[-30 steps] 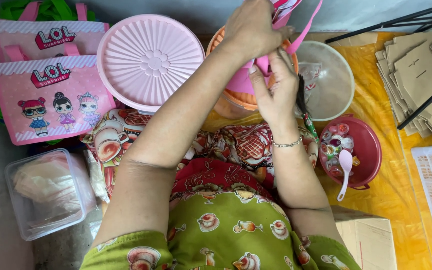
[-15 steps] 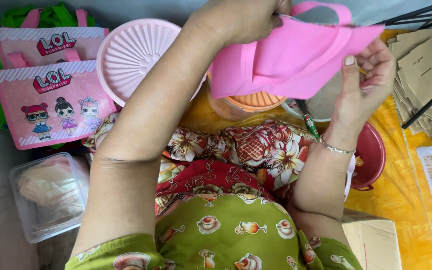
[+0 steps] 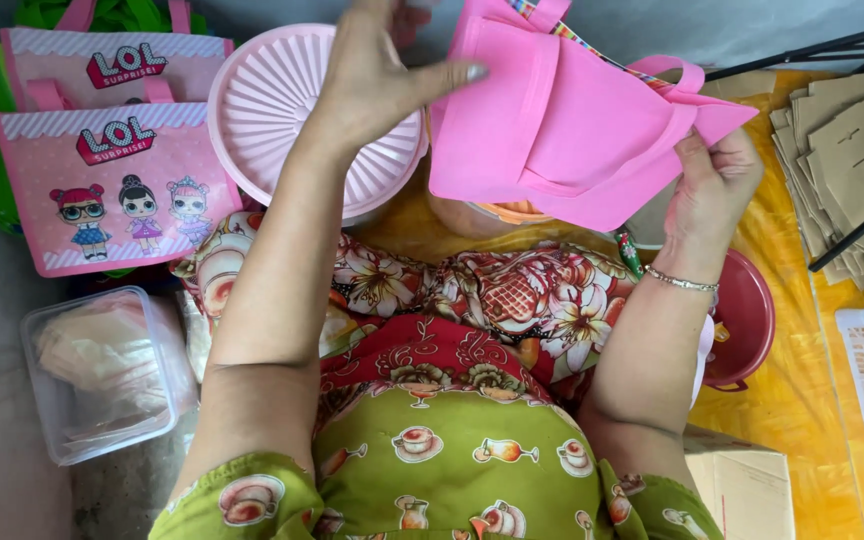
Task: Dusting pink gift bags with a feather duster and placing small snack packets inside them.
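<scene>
Over yellow cloth (image 3: 782,430) and a ribbed pink lid (image 3: 282,110), the left hand (image 3: 382,75) is pinching a pink bag (image 3: 562,125) by its upper left edge, thumb outstretched, while the right hand's (image 3: 712,190) fingers are curling round its right corner — the bag now spread flatter and lower than half a second ago.

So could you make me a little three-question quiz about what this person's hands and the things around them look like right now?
1. True or false: both hands grip the pink fabric bag.
2. What lies under the left hand? A) ribbed pink lid B) red bowl C) cardboard stack
3. Which hand wears a bracelet?

Key:
1. True; the right hand pinches its corner.
2. A, the ribbed pink lid.
3. The right; the bracelet is at its wrist.
</scene>
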